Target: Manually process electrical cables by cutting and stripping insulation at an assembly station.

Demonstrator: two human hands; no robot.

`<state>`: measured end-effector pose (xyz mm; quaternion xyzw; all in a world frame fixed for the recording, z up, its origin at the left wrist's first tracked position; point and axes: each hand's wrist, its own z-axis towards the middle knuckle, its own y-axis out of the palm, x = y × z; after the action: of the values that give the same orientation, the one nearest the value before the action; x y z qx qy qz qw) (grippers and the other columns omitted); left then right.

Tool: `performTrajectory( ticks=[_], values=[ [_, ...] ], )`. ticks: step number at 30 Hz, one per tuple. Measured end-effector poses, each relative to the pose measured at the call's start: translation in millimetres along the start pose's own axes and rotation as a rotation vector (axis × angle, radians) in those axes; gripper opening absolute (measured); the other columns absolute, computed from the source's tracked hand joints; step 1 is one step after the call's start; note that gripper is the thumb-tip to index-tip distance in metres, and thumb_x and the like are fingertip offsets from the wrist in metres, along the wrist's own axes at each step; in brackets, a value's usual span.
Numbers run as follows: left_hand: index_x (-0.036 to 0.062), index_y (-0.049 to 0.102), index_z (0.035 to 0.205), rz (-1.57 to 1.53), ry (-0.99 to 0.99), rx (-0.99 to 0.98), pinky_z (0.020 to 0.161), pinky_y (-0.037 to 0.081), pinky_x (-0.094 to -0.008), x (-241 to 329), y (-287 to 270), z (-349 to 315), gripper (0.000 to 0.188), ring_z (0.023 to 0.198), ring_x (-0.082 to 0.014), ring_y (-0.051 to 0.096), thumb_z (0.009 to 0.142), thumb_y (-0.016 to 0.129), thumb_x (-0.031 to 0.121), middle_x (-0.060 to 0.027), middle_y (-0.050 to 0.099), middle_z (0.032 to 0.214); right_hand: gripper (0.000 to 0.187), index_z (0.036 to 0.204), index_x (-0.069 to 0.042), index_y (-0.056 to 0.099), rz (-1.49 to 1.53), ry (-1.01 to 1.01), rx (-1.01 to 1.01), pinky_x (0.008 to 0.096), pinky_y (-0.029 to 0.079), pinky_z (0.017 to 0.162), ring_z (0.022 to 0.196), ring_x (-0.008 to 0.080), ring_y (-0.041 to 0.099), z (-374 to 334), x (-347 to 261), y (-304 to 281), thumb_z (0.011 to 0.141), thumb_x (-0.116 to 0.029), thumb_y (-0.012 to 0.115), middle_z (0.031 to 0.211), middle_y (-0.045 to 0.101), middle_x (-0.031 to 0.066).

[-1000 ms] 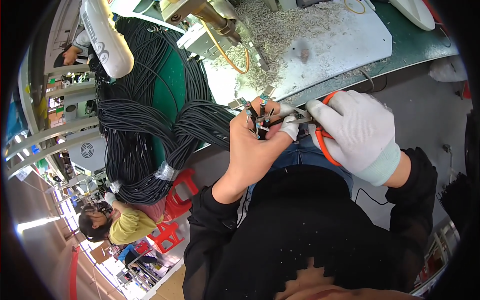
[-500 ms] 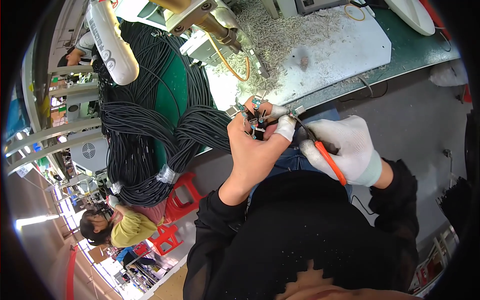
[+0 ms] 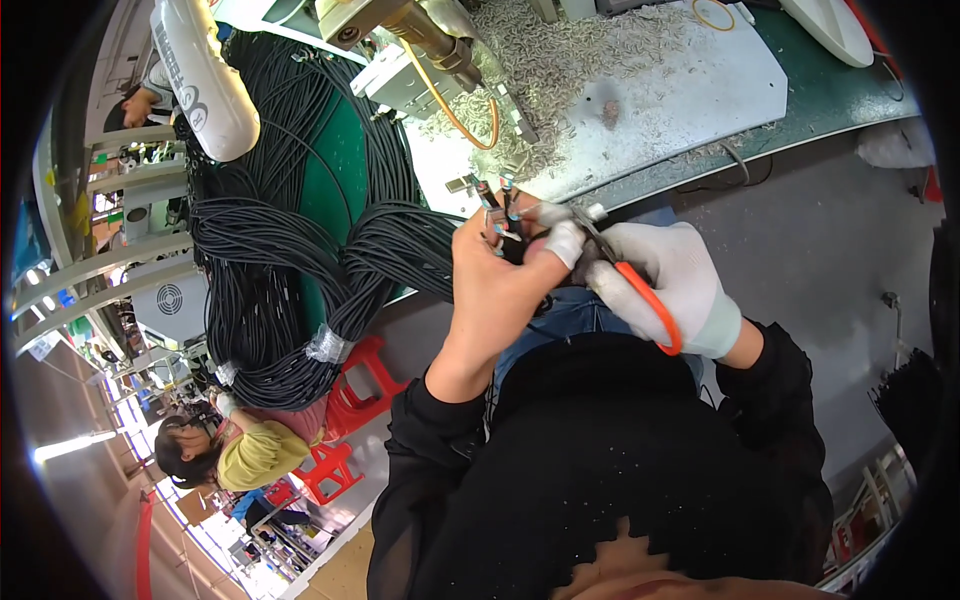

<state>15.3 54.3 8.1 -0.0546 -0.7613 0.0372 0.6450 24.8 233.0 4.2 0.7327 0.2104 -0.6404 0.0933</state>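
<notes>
"What has that person got in the left hand [image 3: 495, 290]?"

"A few black cable ends [image 3: 513, 222]. The grip is curled round them, thumb toward the fingertips, and small metal plugs [image 3: 458, 185] fan out above the fingers with bits of coloured wire showing. There's a white cover [image 3: 566, 242] on the thumb."

"And the right hand [image 3: 675, 275]?"

"Gloved in white, its grip wrapped round an orange-handled hand tool [image 3: 650, 305]. The metal nose points at the left thumb, beside one pale plug [image 3: 597, 212]. It's blurred there; I can't tell whether the tool's jaws are apart or pressed on anything."

"So the cable ends are held off the bench [image 3: 830, 110]?"

"Yes, just in front of its near edge, above the person's lap. The big black cable bundle [image 3: 400, 240] lies to the left, by the left wrist, tied with clear wrap [image 3: 328, 344] lower down."

"What's that litter beyond the hands?"

"Little pale scraps [image 3: 590, 60], strewn over a white board [image 3: 700, 110] under a machine head [image 3: 430, 45]. Off to the left, a co-worker in yellow [image 3: 262, 455] sits near red stools [image 3: 370, 395]."
</notes>
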Motion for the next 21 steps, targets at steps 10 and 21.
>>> performTrajectory(
  ticks=[10,21],
  values=[
    [0.0011,0.057,0.092,-0.609,-0.221,-0.058,0.047,0.029,-0.0211,-4.3,-39.8,65.9,0.006,0.053,-0.0057,0.033,0.087,0.06,0.002,0.0028,0.047,0.067,0.024,0.08,-0.002,0.058,-0.063,-0.043,0.097,0.0242,0.044,0.045,0.044,0.0133,0.057,64.4,-17.8,-32.2,0.09,-0.024,0.055,0.056,0.055,0.0048],
    [0.0002,0.061,0.087,-0.081,-0.13,-0.269,0.051,0.039,-0.0209,2.2,-57.8,105.5,0.012,0.06,-0.0062,0.05,0.083,0.068,0.008,-0.0022,0.059,0.076,0.03,0.078,0.003,0.055,0.191,0.014,-0.213,0.0256,0.043,0.039,0.042,0.0133,0.055,137.6,-4.4,-43.8,0.087,-0.025,0.06,0.055,0.054,0.0062]
  ],
)
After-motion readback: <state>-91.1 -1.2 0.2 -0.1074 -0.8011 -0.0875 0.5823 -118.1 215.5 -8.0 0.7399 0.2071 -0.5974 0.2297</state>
